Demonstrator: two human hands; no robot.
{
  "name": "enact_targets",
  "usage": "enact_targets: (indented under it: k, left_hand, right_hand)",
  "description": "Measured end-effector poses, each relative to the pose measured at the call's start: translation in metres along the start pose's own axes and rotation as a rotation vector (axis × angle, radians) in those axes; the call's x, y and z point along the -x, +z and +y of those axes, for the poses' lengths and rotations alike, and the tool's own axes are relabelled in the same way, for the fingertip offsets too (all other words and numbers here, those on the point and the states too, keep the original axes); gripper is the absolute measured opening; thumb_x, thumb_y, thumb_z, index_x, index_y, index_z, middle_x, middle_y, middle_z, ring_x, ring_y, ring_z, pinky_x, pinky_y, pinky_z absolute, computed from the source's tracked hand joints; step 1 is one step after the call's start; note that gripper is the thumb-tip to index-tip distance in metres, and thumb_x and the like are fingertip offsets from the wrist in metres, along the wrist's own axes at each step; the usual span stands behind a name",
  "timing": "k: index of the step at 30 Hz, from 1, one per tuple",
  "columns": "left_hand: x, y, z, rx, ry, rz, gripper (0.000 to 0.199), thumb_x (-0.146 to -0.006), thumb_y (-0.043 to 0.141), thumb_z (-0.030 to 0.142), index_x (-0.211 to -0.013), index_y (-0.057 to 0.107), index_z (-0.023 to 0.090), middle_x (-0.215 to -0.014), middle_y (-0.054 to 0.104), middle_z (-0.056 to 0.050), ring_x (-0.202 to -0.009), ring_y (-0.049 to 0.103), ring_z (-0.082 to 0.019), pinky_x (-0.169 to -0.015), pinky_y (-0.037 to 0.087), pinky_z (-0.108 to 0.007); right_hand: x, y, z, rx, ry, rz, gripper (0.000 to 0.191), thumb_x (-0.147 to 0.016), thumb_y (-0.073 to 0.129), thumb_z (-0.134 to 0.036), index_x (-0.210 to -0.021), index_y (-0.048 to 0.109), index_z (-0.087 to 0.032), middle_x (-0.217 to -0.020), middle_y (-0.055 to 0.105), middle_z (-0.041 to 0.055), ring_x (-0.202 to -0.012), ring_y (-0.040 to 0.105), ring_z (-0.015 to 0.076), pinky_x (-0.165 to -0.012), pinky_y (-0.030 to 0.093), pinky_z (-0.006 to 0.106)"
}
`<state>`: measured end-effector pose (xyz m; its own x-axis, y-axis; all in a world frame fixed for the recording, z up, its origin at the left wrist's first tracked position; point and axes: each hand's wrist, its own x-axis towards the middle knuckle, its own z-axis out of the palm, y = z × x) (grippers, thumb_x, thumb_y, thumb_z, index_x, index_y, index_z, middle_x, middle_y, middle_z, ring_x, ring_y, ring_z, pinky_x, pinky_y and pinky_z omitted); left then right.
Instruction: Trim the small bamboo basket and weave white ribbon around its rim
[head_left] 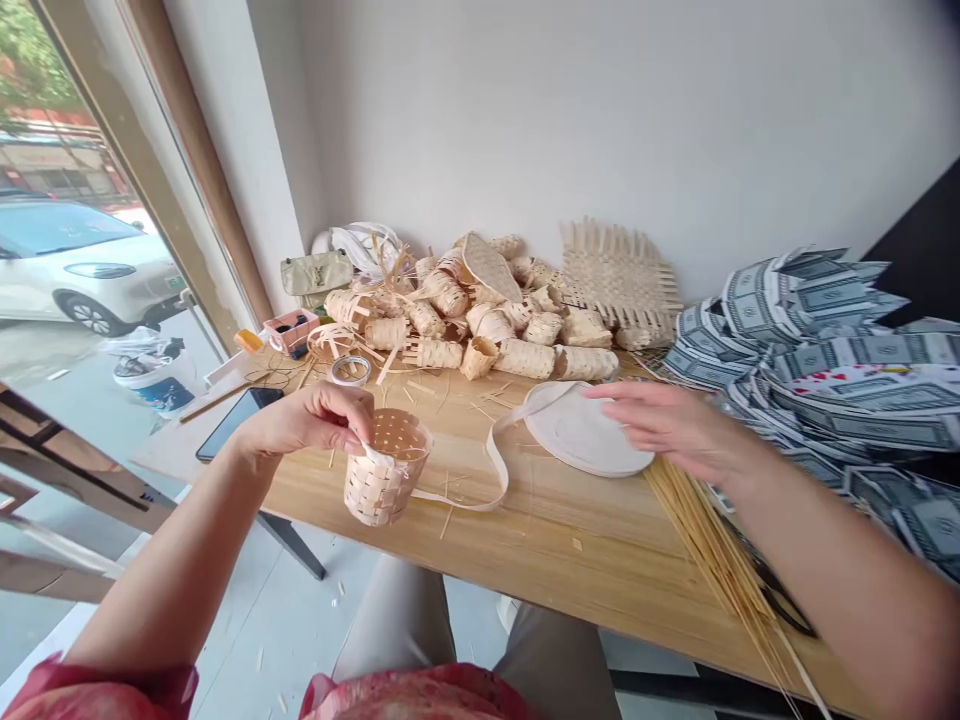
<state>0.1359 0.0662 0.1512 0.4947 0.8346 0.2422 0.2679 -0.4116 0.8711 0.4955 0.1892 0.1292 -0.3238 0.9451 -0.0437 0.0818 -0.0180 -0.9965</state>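
Observation:
My left hand (330, 420) pinches the rim of a small woven basket (379, 490) near the table's front edge. White ribbon lies along part of that rim, under my fingertips. From the basket a length of white ribbon (495, 480) loops over the tabletop to a flat white roll of ribbon (581, 440). My right hand (667, 425) is over the roll's right side, fingers stretched out. Whether its fingertips touch the roll I cannot tell.
A heap of woven baskets (450, 300) lies along the wall, with a flat woven piece (619, 275) behind. Straw-coloured strips (705, 540) stick past the front edge. Grey-white printed bands (787, 310) pile up at right. A phone (236, 420) and a tape roll (350, 371) lie left.

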Motion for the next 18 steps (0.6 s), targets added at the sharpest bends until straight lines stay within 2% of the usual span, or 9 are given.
enact_targets:
  k: [1,2,4,6,8,10,13,16,18]
  left_hand:
    - [-0.004,0.002,0.002,0.0,0.014,-0.008,0.023,-0.071,0.071,0.038,-0.069,0.073,0.015,-0.058,0.057,-0.002,-0.056,0.051,-0.009,-0.053,0.042,-0.017]
    - [-0.008,0.005,0.004,0.004,0.027,-0.015,0.022,-0.071,0.071,0.037,-0.069,0.073,0.015,-0.058,0.057,-0.001,-0.055,0.05,-0.008,-0.052,0.042,-0.017]
    - [-0.017,0.011,0.007,0.031,0.036,-0.026,0.02,-0.071,0.071,0.035,-0.07,0.073,0.016,-0.059,0.056,-0.001,-0.054,0.049,-0.007,-0.052,0.041,-0.017]
    - [-0.024,0.016,0.007,0.075,0.021,-0.028,0.017,-0.071,0.072,0.033,-0.071,0.073,0.016,-0.06,0.056,0.0,-0.054,0.049,-0.007,-0.052,0.04,-0.016]
    - [-0.029,0.022,0.007,0.125,-0.021,-0.019,0.015,-0.071,0.072,0.032,-0.071,0.073,0.016,-0.06,0.056,0.001,-0.055,0.049,-0.006,-0.052,0.039,-0.016]
    - [-0.031,0.026,0.007,0.174,-0.066,-0.012,0.016,-0.069,0.074,0.031,-0.07,0.072,0.015,-0.061,0.056,0.001,-0.056,0.049,-0.006,-0.052,0.039,-0.016]
    - [-0.032,0.031,0.003,0.235,-0.127,0.005,0.018,-0.066,0.076,0.031,-0.07,0.072,0.014,-0.061,0.057,0.001,-0.056,0.049,-0.006,-0.053,0.038,-0.016]
    - [-0.033,0.035,-0.001,0.261,-0.183,0.03,0.019,-0.063,0.078,0.03,-0.069,0.071,0.013,-0.062,0.058,0.001,-0.057,0.049,-0.007,-0.053,0.038,-0.017]
    - [-0.034,0.037,-0.004,0.277,-0.214,0.037,0.021,-0.061,0.079,0.031,-0.068,0.071,0.012,-0.062,0.058,0.001,-0.057,0.049,-0.007,-0.053,0.037,-0.017]
  right_hand:
    - [0.006,0.013,0.001,-0.037,0.096,-0.172,0.033,-0.068,0.073,-0.023,-0.097,0.067,-0.01,-0.048,0.035,-0.0075,-0.038,0.024,0.0021,-0.038,0.008,0.019]
    - [0.012,0.027,0.003,-0.093,0.128,-0.289,0.041,-0.07,0.071,-0.024,-0.109,0.062,-0.013,-0.051,0.035,-0.008,-0.04,0.023,0.0023,-0.039,0.01,0.02]
    - [0.023,0.058,0.008,-0.177,0.192,-0.485,0.051,-0.07,0.071,-0.023,-0.117,0.054,-0.016,-0.056,0.037,-0.0084,-0.042,0.021,0.0017,-0.04,0.01,0.019]
    - [0.031,0.082,0.015,-0.194,0.238,-0.658,0.052,-0.067,0.072,-0.023,-0.116,0.053,-0.017,-0.056,0.036,-0.0096,-0.042,0.02,0.0019,-0.04,0.011,0.019]
    - [0.036,0.095,0.022,-0.167,0.257,-0.765,0.043,-0.066,0.074,-0.026,-0.104,0.058,-0.015,-0.055,0.034,-0.0102,-0.042,0.019,0.0021,-0.04,0.01,0.019]
    - [0.039,0.097,0.027,-0.159,0.252,-0.791,0.03,-0.066,0.075,-0.032,-0.084,0.061,-0.013,-0.054,0.035,-0.0093,-0.042,0.019,0.0018,-0.039,0.01,0.02]
    - [0.043,0.088,0.029,-0.205,0.217,-0.758,0.035,-0.069,0.072,-0.042,-0.064,0.054,-0.013,-0.055,0.041,-0.0067,-0.04,0.02,0.0007,-0.04,0.008,0.02]
    - [0.046,0.075,0.026,-0.28,0.152,-0.679,0.039,-0.071,0.071,-0.046,-0.06,0.051,-0.013,-0.053,0.038,-0.0072,-0.039,0.019,0.0003,-0.04,0.007,0.02]
    - [0.046,0.068,0.024,-0.326,0.116,-0.598,0.039,-0.072,0.07,-0.045,-0.059,0.05,-0.014,-0.048,0.031,-0.0091,-0.039,0.017,0.0007,-0.04,0.007,0.02]
